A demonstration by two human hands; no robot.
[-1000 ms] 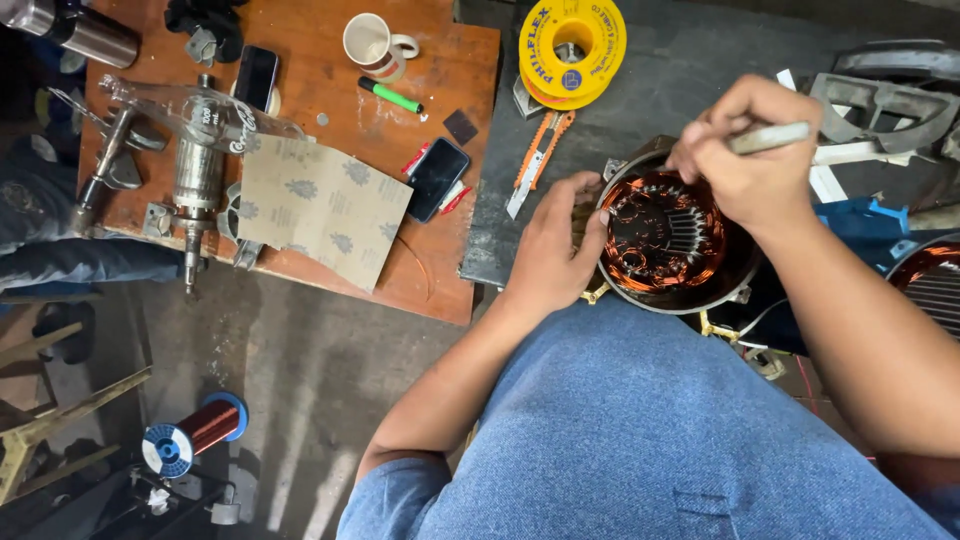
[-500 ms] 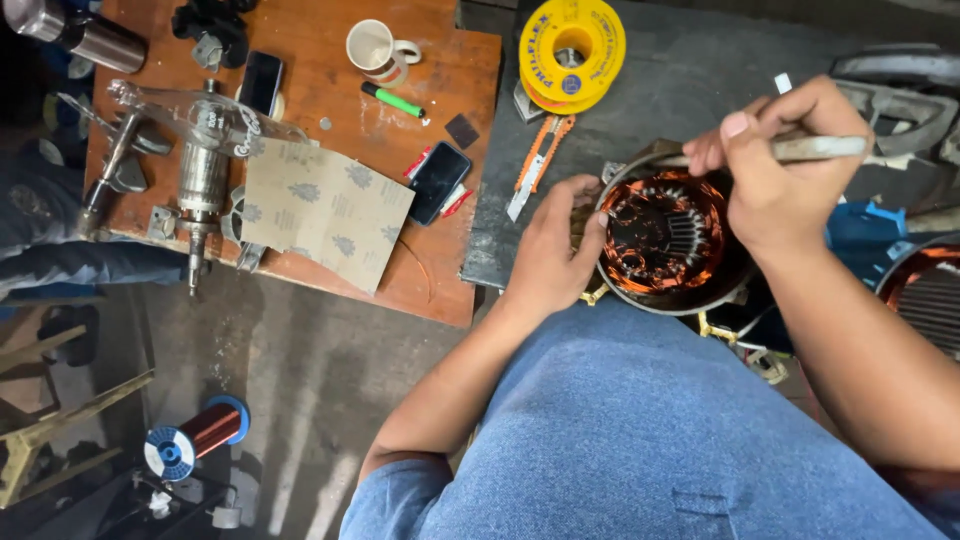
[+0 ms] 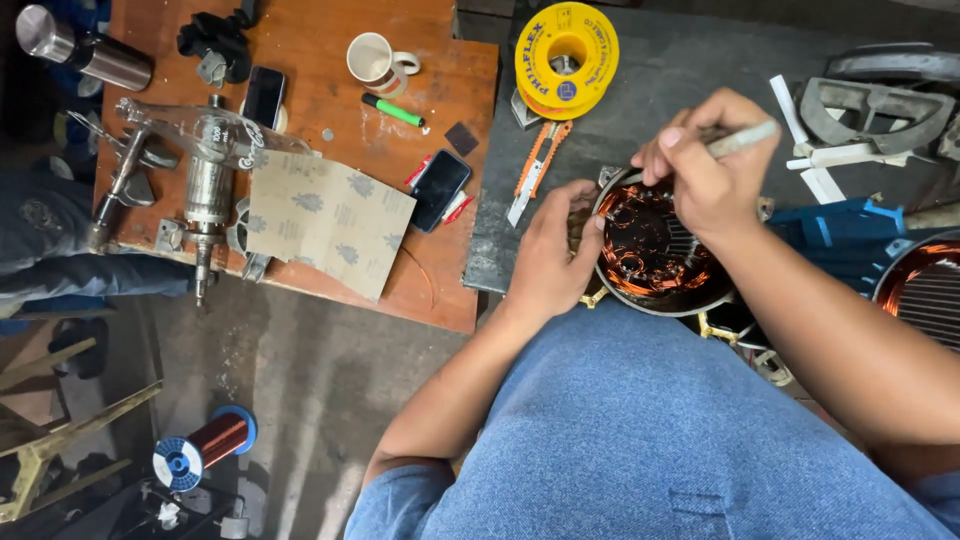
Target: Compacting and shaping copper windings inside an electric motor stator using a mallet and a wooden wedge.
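Observation:
A round motor stator (image 3: pixel 650 250) with copper windings rests at my lap against the dark bench (image 3: pixel 680 70). My left hand (image 3: pixel 552 255) grips its left rim and steadies it. Over the stator's upper right, my right hand (image 3: pixel 705 165) holds a slim grey tool (image 3: pixel 742 140) like a pen, its tip hidden among the windings.
A yellow spool (image 3: pixel 566 50) and an orange utility knife (image 3: pixel 532 170) lie left of the stator. The wooden table (image 3: pixel 300 80) carries a rotor shaft (image 3: pixel 208 190), sandpaper sheet (image 3: pixel 325 220), two phones, a mug (image 3: pixel 372 58). Another stator (image 3: pixel 925 290) sits right. A copper wire spool (image 3: pixel 200 448) is on the floor.
My right hand with the tool has shifted up and slightly right over the stator. My left hand stays on the rim.

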